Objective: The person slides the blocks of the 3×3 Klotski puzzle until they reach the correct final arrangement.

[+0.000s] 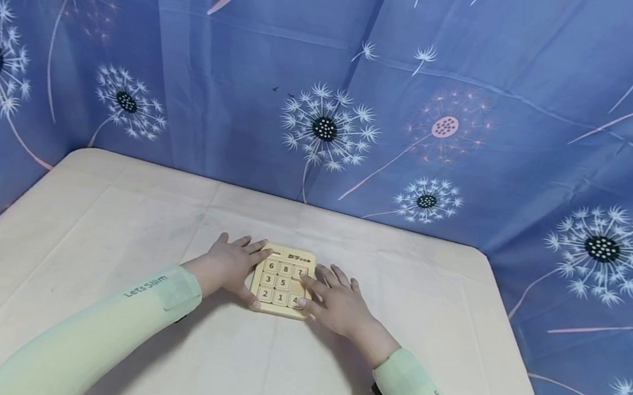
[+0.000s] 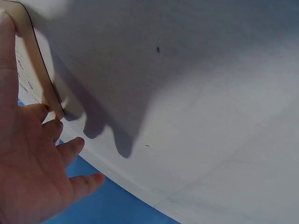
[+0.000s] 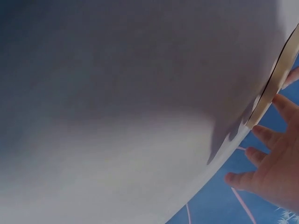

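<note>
A pale yellow sliding number puzzle (image 1: 280, 311) lies flat on the table, its square tiles in three rows: 6 8 7, then 3 5 and a bare slot at the right, then 2 1 4. My left hand (image 1: 228, 265) rests along its left side, thumb on the lower left corner and index finger by the upper left. Those fingers are spread in the left wrist view, beside the puzzle's side wall (image 2: 41, 70). From the right, my right hand (image 1: 344, 307) touches the puzzle, index fingertip by the 7 tile and thumb at the 4 tile. Its other fingers extend past the edge.
A pale cloth covers the table (image 1: 192, 357), with rounded far corners. Blue curtain (image 1: 236, 74) with a dandelion print hangs behind and at both sides. Both forearms wear light green sleeves (image 1: 104, 323).
</note>
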The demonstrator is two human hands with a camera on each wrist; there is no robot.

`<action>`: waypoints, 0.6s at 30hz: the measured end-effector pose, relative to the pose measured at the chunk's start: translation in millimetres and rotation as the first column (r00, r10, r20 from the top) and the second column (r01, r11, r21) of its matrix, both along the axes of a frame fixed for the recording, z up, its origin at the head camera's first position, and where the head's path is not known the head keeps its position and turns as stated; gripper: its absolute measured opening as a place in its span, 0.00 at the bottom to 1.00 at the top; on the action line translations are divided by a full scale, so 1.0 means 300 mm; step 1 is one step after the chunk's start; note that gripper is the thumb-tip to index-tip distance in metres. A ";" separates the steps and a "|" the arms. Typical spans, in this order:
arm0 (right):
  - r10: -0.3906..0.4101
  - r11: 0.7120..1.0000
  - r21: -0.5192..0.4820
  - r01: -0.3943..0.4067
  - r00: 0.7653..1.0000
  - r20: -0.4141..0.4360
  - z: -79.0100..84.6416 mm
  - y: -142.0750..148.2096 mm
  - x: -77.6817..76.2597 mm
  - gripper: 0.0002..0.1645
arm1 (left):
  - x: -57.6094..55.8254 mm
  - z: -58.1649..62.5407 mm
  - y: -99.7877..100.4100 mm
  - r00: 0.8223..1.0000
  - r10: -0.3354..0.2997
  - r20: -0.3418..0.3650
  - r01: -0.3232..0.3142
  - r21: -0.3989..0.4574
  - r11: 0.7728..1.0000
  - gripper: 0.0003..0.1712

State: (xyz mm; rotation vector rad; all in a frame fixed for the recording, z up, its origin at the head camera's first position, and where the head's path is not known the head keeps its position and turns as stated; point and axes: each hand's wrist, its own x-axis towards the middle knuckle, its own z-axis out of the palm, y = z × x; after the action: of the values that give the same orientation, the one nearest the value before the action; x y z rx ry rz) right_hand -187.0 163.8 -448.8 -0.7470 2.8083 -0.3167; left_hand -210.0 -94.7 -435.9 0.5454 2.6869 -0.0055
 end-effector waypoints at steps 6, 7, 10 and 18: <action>0.014 1.000 -0.004 -0.014 1.000 0.003 0.000 0.002 -0.012 0.33 | -0.001 0.005 0.001 1.000 -0.002 -0.003 0.002 -0.003 1.000 0.69; 0.019 1.000 -0.005 -0.018 1.000 0.006 0.002 0.003 -0.014 0.33 | -0.001 0.006 0.001 1.000 -0.002 -0.002 0.002 -0.004 1.000 0.69; 0.029 0.999 -0.012 -0.029 1.000 0.007 0.012 0.006 -0.016 0.32 | -0.001 0.009 0.002 1.000 -0.001 0.001 0.001 -0.004 1.000 0.69; 0.037 0.998 -0.045 -0.036 0.999 0.012 0.045 0.033 0.047 0.33 | 0.000 0.005 0.001 1.000 -0.002 0.009 0.002 -0.006 1.000 0.70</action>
State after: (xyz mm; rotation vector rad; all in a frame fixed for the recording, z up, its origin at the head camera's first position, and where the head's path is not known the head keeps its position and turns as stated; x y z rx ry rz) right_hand -173.1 173.7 -435.3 -0.8019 2.7809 -0.3777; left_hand -210.1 -94.5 -434.4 0.5451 2.6768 -0.0116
